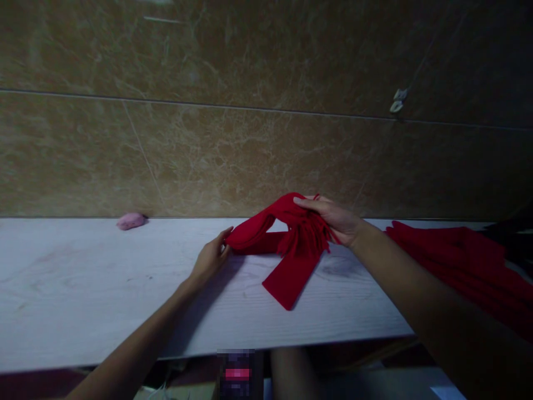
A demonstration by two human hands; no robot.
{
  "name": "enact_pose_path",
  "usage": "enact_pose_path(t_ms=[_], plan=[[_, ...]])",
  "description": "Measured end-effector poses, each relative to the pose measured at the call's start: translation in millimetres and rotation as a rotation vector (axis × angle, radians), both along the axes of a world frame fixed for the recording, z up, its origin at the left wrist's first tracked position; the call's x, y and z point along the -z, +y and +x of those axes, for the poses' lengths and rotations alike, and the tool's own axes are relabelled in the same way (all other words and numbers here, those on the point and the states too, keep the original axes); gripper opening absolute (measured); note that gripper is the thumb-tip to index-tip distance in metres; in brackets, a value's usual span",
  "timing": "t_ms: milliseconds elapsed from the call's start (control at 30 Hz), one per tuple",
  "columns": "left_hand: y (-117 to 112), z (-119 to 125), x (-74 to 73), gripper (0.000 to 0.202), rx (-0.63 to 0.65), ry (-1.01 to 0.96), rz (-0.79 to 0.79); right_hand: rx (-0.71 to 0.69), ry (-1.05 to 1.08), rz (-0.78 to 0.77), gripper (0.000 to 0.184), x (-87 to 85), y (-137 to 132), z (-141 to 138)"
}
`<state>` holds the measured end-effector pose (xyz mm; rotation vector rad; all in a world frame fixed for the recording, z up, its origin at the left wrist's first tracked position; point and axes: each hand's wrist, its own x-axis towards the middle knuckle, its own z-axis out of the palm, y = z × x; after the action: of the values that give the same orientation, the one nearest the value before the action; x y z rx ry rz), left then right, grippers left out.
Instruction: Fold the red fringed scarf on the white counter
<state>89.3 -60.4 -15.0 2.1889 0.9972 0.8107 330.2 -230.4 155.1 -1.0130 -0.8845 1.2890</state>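
Observation:
A red fringed scarf (287,208) is held between my two hands, partly lifted off the white wood-grain table. My left hand (212,254) grips its folded left end between thumb and fingers. At the upper right, my right hand (333,218) is closed on the scarf, thumb on top and fingers behind. The fringe hangs down below the right hand. One flat end of the scarf slants toward the front over the tabletop, and a gap shows between the raised band and the lower layer.
More red cloth (453,250) lies piled at the table's right end, beside something dark. A small pink object (131,220) sits at the back left against the tiled wall (250,155). The white table (104,283) has its front edge near my body.

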Motion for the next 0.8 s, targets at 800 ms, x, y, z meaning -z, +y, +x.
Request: enact_pose_path(t_ms=[800], plan=[[25,10,-14.0,0.062,0.427,0.333,0.456,-0.022,-0.030,-0.416,0.043,142.7,-109,21]])
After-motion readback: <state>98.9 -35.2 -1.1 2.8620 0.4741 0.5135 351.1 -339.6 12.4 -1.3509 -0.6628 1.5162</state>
